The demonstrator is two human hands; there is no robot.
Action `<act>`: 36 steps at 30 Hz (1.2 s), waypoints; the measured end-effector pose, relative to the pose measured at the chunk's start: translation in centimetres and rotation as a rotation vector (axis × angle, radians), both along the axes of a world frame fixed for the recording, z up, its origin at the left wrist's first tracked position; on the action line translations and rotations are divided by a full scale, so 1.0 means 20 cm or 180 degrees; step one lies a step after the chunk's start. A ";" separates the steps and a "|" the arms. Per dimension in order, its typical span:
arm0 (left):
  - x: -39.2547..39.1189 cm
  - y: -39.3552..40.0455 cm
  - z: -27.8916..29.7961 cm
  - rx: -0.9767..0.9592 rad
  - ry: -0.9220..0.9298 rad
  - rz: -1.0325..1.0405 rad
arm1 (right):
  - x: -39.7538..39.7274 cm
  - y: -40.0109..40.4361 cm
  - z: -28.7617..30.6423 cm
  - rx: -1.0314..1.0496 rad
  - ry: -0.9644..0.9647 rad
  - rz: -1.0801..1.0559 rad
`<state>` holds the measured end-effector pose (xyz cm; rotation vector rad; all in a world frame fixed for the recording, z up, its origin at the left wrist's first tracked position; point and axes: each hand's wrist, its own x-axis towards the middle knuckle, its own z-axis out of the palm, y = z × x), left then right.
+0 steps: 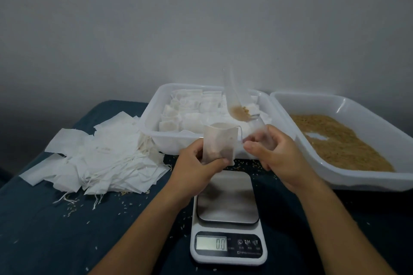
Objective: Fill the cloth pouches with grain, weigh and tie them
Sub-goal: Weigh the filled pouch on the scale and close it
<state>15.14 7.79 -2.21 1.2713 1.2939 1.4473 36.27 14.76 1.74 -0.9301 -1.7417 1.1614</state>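
While the left hand [196, 161] pinches the cloth pouch [220, 144] by its lower half above the scale [228, 214], the right hand [274, 152] curls around a clear scoop [238, 105] holding a little grain [240, 113] near the pouch mouth. Soft, light and limp, the pouch will likely sag, so holding it near the rim would keep it open.

Glossy white plastic trays [348, 182], thin matt cloth pouch [220, 140], brushed-metal scale [228, 198] platform, clear plastic scoop [237, 98].
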 end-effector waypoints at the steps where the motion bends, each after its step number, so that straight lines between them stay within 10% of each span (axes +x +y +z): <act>1: 0.00 0.00 0.00 -0.0006 0.0005 -0.0065 | -0.02 -0.01 -0.02 0.0010 0.0078 0.0075; 10: 0.06 -0.03 0.03 0.0052 -0.0182 -0.0391 | -0.06 -0.03 -0.11 0.0238 0.0395 -0.0153; 19: 0.01 0.00 0.01 0.0686 0.0984 0.0002 | -0.04 -0.04 -0.14 0.0477 0.0159 -0.0283; 36: -0.07 -0.01 0.01 -0.0448 0.1578 -0.0337 | -0.03 -0.08 -0.21 0.0085 -0.1056 0.0180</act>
